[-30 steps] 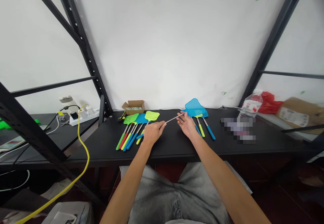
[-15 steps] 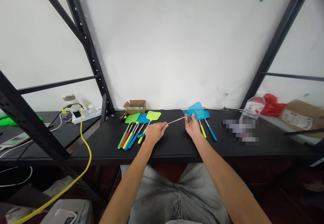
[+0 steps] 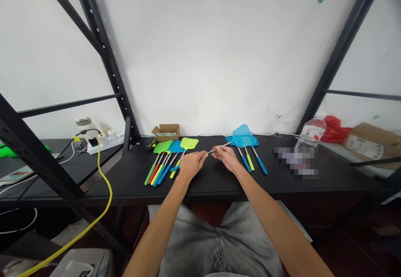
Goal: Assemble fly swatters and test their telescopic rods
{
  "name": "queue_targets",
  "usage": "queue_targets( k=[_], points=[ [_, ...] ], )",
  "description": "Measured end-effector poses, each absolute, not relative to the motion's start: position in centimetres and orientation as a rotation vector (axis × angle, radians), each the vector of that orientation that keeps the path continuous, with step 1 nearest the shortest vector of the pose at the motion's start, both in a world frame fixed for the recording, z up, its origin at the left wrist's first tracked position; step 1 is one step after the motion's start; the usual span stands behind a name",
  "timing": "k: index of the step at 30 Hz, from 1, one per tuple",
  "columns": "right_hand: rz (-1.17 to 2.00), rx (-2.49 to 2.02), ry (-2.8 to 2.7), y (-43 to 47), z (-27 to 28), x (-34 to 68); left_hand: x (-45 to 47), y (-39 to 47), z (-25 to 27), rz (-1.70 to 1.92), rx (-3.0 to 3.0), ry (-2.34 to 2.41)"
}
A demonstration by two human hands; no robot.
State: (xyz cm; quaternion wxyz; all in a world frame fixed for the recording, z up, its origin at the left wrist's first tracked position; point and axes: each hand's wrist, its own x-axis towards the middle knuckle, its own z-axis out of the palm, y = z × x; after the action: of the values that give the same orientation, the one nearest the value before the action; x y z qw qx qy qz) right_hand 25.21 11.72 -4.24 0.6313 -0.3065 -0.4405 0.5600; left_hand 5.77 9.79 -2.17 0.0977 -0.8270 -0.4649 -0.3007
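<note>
A blue fly swatter (image 3: 242, 131) with a thin metal rod is held between both hands, its mesh head up to the right. My left hand (image 3: 191, 164) is closed around its handle end; a bit of blue handle sticks out to the left. My right hand (image 3: 227, 158) pinches the rod close to my left fingers. Beneath and beside the held head lie several more swatters, showing a blue handle (image 3: 246, 163), a yellow handle (image 3: 250, 162) and another blue handle (image 3: 262, 166). Left of my left hand, several swatters lie in a row, including a green one (image 3: 151, 172) and a yellow-headed one (image 3: 189, 143).
An open cardboard box (image 3: 167, 132) stands by the wall. A plastic bottle (image 3: 311, 133), a red bag (image 3: 336, 130) and a larger carton (image 3: 371, 145) are at the right. A power strip (image 3: 105, 144) and a yellow cable (image 3: 108, 181) lie left, beside black shelf posts (image 3: 108, 64).
My right hand has slid left from the swatter's head along the rod toward my left hand. Another blue handle on the right now shows. The left hand stays in place.
</note>
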Motion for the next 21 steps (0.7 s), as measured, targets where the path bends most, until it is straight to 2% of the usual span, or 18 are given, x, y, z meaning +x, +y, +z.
queue_targets(
  k=[21],
  points=[
    [0.92,-0.721,-0.648,12.8,-4.3,26.2,6.0,9.7,-1.7,-0.804,-2.43,-1.362]
  ],
)
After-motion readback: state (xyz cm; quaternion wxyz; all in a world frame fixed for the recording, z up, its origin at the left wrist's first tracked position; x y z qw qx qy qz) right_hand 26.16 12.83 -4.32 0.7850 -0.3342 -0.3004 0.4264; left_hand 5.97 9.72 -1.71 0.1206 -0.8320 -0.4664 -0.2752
